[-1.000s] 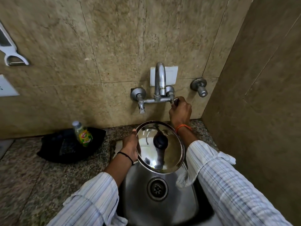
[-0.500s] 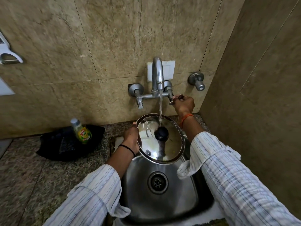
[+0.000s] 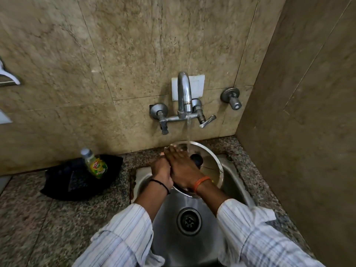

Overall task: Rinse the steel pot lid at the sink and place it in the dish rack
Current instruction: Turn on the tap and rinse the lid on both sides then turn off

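Observation:
The steel pot lid (image 3: 209, 164), shiny with a black knob (image 3: 196, 159), is held tilted over the steel sink (image 3: 234, 182). Water runs from the wall tap (image 3: 184, 93) onto the lid beside the knob. My left hand (image 3: 161, 173) grips the lid's left rim. My right hand (image 3: 181, 167) lies flat on the lid's top face with fingers stretched, covering its left half. No dish rack is in view.
A green dish-soap bottle (image 3: 95, 164) leans on a black cloth (image 3: 77, 178) on the granite counter left of the sink. The sink drain (image 3: 189, 221) is below the lid. A second wall valve (image 3: 232, 98) and a side wall stand on the right.
My right hand left the tap handle and came down onto the lid. Water was turned on and now flows. The lid sits lower over the sink.

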